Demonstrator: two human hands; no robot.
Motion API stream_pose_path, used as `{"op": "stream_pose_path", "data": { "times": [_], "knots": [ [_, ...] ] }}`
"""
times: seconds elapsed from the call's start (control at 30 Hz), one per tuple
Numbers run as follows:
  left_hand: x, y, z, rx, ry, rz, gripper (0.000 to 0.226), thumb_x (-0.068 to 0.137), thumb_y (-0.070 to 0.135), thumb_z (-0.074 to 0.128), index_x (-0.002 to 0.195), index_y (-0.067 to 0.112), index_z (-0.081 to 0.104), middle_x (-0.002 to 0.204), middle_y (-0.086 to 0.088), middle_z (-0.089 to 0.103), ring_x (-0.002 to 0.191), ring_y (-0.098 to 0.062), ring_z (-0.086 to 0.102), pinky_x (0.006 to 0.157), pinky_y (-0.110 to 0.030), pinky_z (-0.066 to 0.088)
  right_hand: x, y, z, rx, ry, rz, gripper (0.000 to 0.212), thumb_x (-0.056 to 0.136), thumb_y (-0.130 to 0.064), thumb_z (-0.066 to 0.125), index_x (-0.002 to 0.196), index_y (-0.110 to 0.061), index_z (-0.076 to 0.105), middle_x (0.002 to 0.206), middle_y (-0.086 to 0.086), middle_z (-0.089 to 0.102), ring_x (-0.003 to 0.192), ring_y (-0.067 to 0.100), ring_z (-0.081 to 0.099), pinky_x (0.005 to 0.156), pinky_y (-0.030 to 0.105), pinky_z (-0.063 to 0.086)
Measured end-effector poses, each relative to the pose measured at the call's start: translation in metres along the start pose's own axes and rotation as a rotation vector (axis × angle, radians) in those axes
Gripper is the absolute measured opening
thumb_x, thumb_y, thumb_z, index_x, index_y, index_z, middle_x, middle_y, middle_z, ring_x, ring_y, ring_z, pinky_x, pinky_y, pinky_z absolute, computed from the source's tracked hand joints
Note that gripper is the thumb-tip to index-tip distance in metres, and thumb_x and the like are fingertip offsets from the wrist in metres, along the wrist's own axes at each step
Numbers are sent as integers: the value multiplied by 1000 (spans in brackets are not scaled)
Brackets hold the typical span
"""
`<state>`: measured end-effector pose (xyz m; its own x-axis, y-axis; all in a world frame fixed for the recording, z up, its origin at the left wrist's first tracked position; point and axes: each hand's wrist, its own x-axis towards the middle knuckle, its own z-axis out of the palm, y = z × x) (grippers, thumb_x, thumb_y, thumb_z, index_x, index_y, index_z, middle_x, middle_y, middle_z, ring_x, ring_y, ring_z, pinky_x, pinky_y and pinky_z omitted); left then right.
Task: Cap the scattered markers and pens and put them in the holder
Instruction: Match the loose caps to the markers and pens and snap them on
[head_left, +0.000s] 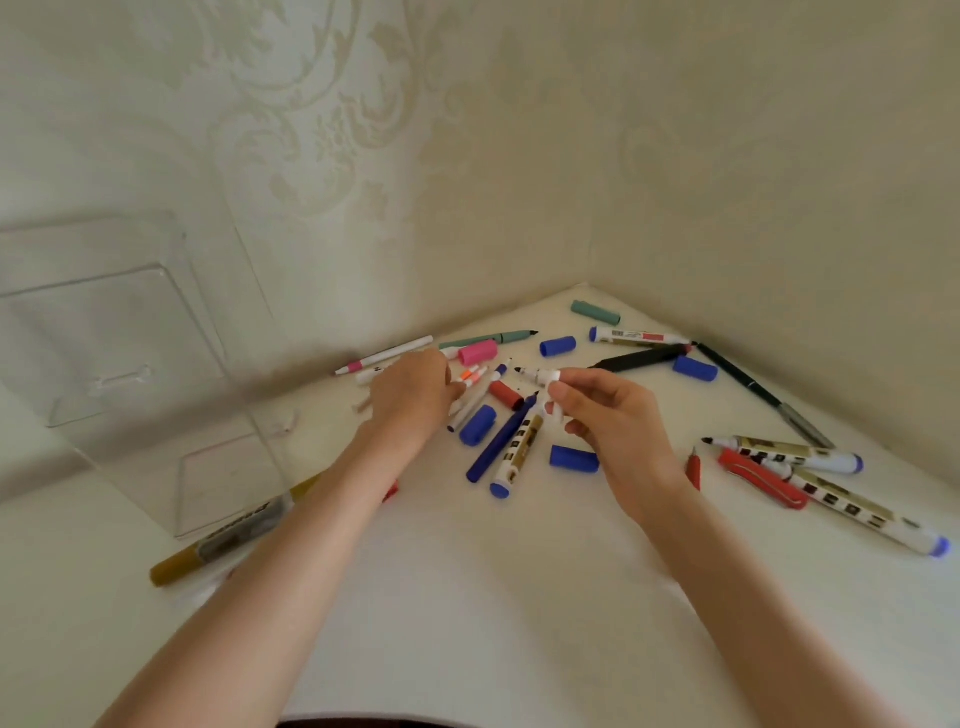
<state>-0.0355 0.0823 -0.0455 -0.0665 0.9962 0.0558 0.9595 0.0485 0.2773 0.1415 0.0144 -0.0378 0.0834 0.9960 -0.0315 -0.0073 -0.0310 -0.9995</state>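
Observation:
Uncapped markers, pens and loose caps lie scattered on a white table (467, 597) set in a wall corner. My right hand (613, 421) pinches a short white marker (540, 375) with its black tip pointing left, lifted just above the pile. My left hand (410, 395) reaches over thin white pens with orange tips (471, 375), fingers curled down on them; whether it grips one is hidden. A clear plastic holder (228, 483) stands at the left. Blue caps (478, 425) (574, 460) and a red cap (506, 395) lie between my hands.
A gold marker (218, 540) lies against the holder. A larger clear plastic box (104, 322) stands behind it by the wall. Several white markers (872, 514), a red clip cap (761, 478), a black marker (639, 358) and a dark pen (753, 389) lie to the right.

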Motion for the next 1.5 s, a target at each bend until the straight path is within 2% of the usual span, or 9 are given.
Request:
{"op": "stream_pose_path", "data": {
  "times": [0.07, 0.23, 0.4, 0.57, 0.63, 0.7, 0.8, 0.97, 1.5],
  "knots": [
    [9, 1, -3, 21, -65, -37, 23, 87, 33, 58, 95, 11, 64, 91, -4, 68, 81, -19, 62, 66, -30, 47, 1, -2, 0, 6, 16, -38, 14, 86, -14, 62, 93, -25, 67, 90, -1, 70, 82, 11, 64, 73, 22, 50],
    [23, 7, -5, -67, -230, 9, 20, 81, 21, 67, 94, 8, 60, 93, -7, 66, 83, -20, 61, 81, -32, 50, 4, -3, -3, -2, 58, -69, 14, 86, -14, 61, 96, -23, 66, 94, 1, 69, 81, 9, 62, 67, 19, 46],
    [24, 7, 1, -46, -117, 62, 22, 86, 24, 62, 98, 6, 60, 98, -8, 66, 87, -21, 61, 83, -37, 51, 7, -2, -5, -6, 99, -67, 15, 86, -16, 62, 99, -21, 66, 92, 1, 69, 80, 11, 62, 68, 21, 47],
    [-13, 21, -33, -477, 174, 288, 14, 92, 26, 53, 94, 12, 54, 84, 5, 62, 71, -9, 58, 61, -16, 45, 9, -5, -13, 159, 98, -27, 12, 83, -18, 65, 94, -18, 68, 80, 0, 66, 73, 12, 57, 69, 26, 48],
    [-32, 26, -42, -714, 105, 354, 11, 94, 27, 49, 94, 17, 54, 82, 8, 65, 65, -2, 59, 57, -9, 46, 8, -7, -17, 268, 73, 23, 15, 76, -22, 68, 90, -17, 68, 77, 2, 62, 72, 15, 51, 69, 28, 45],
    [-49, 30, -39, -944, -74, 346, 13, 95, 23, 46, 96, 16, 57, 77, 4, 65, 51, -2, 52, 48, -15, 44, 9, -7, -20, 365, 47, 62, 18, 70, -25, 69, 86, -16, 67, 75, 2, 58, 70, 15, 49, 65, 26, 44],
    [-64, 32, -21, -1169, -240, 243, 11, 94, 17, 49, 94, 13, 59, 70, 3, 61, 45, -3, 38, 41, -15, 30, 11, -6, -22, 498, 18, 96, 8, 80, -17, 64, 87, -14, 67, 73, 1, 61, 64, 10, 52, 59, 23, 44],
    [-65, 33, -12, -1209, -283, 195, 9, 91, 12, 54, 91, 16, 62, 60, 11, 63, 44, -1, 38, 41, -13, 30, 11, -7, -21, 564, -40, 84, 17, 75, -20, 64, 89, -12, 67, 74, 1, 62, 64, 9, 54, 61, 21, 45],
    [-67, 30, -9, -1225, -274, 214, 9, 91, 14, 54, 91, 17, 63, 67, 6, 64, 46, -3, 38, 40, -14, 31, 9, -7, -21, 505, 10, 32, 16, 89, -7, 56, 100, -15, 64, 74, -2, 66, 62, 10, 57, 59, 24, 46]
  ]
}}
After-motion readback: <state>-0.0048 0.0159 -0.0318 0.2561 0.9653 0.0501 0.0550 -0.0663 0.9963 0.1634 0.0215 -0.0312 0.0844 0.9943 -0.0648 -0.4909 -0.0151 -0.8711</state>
